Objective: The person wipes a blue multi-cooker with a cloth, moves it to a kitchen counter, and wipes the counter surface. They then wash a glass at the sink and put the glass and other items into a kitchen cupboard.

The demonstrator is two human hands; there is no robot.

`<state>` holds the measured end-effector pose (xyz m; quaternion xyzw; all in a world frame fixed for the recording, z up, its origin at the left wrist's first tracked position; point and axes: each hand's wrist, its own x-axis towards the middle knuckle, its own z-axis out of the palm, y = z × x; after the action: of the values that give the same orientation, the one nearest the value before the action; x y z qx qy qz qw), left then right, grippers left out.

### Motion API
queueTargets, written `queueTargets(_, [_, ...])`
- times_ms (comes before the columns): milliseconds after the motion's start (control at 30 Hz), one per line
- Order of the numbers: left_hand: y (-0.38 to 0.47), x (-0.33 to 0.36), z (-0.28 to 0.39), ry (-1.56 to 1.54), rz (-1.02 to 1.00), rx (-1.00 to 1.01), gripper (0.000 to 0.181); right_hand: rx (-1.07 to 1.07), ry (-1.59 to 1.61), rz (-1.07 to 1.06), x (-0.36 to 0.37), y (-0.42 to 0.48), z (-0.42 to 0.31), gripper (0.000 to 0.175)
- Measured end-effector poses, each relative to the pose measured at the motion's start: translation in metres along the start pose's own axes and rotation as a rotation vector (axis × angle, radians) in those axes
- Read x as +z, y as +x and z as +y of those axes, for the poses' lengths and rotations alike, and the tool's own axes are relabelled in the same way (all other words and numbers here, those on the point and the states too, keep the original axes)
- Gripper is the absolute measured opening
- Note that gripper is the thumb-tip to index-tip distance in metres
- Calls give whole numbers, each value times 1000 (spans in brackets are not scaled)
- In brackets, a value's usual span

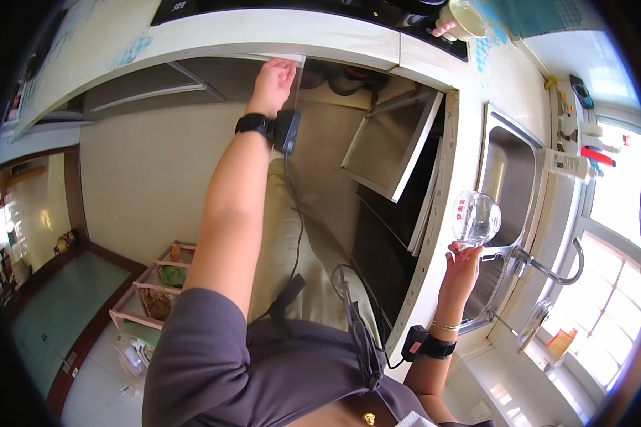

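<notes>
My left hand (pixel 275 80) reaches forward below the counter, its fingers curled at the top edge of a cabinet door (pixel 301 61). That door stands open, seen nearly edge-on. Dark pots (pixel 347 80) show inside the cabinet beside it. Off to the right, my right hand (pixel 463 267) pinches a clear glass vessel (pixel 475 220) with red markings. It is held over the counter edge beside the steel sink (pixel 505 187); whether it touches the counter I cannot tell. Each wrist wears a black strap with a small cabled box.
A second cabinet door (pixel 392 144) juts out on the right. Above are a black cooktop (pixel 320 8) and a pale cup (pixel 464 21). Beyond the sink are a faucet (pixel 558 275) and a white bottle (pixel 569 165). A pink rack (pixel 139 304) stands left; cables hang before my body.
</notes>
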<state>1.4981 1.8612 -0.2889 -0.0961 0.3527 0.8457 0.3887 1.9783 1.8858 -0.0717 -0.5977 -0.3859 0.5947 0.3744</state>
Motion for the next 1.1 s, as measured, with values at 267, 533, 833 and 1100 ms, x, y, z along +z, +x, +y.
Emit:
queueTargets(267, [-119, -43, 30, 433, 127, -59, 19, -72, -179, -152, 33, 10, -2, 36])
queueTargets(533, [-182, -108, 91, 740, 162, -69, 26, -147, -413, -370, 78, 8, 0, 34])
queueTargets(833, [-206, -227, 193, 1563, 585, 209, 13, 19, -502, -623, 162, -12, 43, 37])
queueTargets(1100, [-211, -207, 180, 1978, 1082, 822, 28, 163, -624, -734, 225, -19, 90, 37])
